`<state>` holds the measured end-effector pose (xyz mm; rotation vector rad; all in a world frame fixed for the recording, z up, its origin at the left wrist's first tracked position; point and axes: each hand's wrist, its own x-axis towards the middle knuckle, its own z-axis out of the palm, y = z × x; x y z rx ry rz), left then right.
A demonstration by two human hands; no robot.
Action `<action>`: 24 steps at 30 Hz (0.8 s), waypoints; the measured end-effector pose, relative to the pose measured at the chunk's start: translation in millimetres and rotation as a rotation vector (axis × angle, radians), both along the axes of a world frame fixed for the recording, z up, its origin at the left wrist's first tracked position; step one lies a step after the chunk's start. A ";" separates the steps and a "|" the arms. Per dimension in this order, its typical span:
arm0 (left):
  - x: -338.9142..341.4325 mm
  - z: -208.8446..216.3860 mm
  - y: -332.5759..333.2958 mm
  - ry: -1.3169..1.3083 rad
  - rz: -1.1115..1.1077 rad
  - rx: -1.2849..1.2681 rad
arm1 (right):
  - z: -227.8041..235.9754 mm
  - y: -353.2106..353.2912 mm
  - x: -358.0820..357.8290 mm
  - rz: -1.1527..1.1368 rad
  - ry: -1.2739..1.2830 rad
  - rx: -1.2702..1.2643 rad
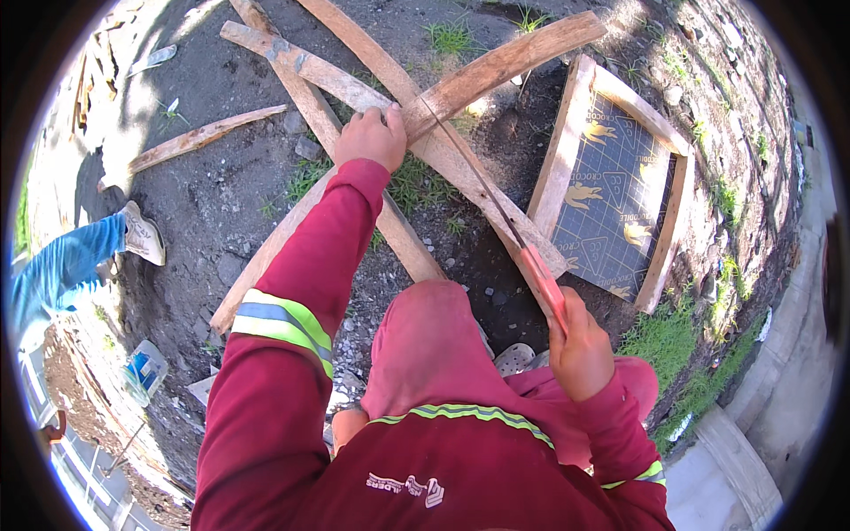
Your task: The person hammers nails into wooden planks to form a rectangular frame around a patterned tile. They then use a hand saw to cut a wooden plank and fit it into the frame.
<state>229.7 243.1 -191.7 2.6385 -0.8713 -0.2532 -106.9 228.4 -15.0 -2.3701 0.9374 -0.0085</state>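
Note:
My right hand (580,345) is closed round the red handle of a hand saw (542,281). Its long thin blade slants up and left until the tip meets a wooden plank (513,60), just right of my left hand (372,137). That left hand is closed over the same plank where several boards cross. The plank runs from the upper right down beneath my left forearm to the lower left. Under it lie other rough boards, one a crossing board (482,190) that passes below the saw blade.
At the right lies a dark printed panel (611,190) framed with wood strips. A loose stick (208,137) rests on the dirt at left, near another person's shoe (143,234). A clear plastic container (144,372) sits lower left. Grass (664,341) grows beside the panel.

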 end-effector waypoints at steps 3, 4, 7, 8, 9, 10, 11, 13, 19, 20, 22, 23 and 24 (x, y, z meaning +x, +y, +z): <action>-3.3 -4.1 1.8 -0.003 -0.009 0.021 | 9.7 -4.8 14.2 0.015 0.062 -0.007; -4.9 -2.8 2.4 0.012 -0.013 0.020 | -0.5 -12.4 32.9 -0.021 0.147 0.022; -2.3 7.4 -2.8 0.014 0.004 0.016 | -68.4 -41.3 99.6 0.041 -0.079 -0.027; -1.9 10.3 -1.8 0.020 0.008 0.021 | -76.4 -41.2 98.1 0.031 -0.099 -0.028; 1.6 11.9 -4.5 0.005 0.000 0.009 | -83.4 -41.9 93.9 0.005 -0.031 -0.003; -0.4 10.7 -0.9 0.018 -0.015 0.008 | -78.0 -33.5 75.1 -0.008 0.025 0.036; 1.3 9.1 0.6 0.045 -0.012 0.041 | -63.5 -25.7 50.3 0.022 -0.045 0.002; 5.4 2.5 -3.1 -0.014 0.008 -0.016 | -20.4 -0.5 -5.0 -0.019 -0.031 0.003; -2.4 -4.0 -1.9 -0.044 0.019 -0.012 | -33.6 -20.5 47.4 -0.020 0.069 0.029; -3.0 -0.8 -2.5 -0.025 0.019 -0.003 | -58.4 -32.2 77.0 0.020 -0.058 -0.009; -1.5 6.0 -2.8 -0.003 0.021 0.004 | -89.2 -43.0 101.7 -0.003 -0.017 -0.013; 1.2 7.4 -4.8 -0.022 0.009 -0.017 | -94.3 -42.2 98.2 -0.008 -0.023 -0.004; 0.1 6.8 -1.9 -0.004 -0.004 -0.013 | -90.7 -37.2 85.9 0.016 -0.093 -0.009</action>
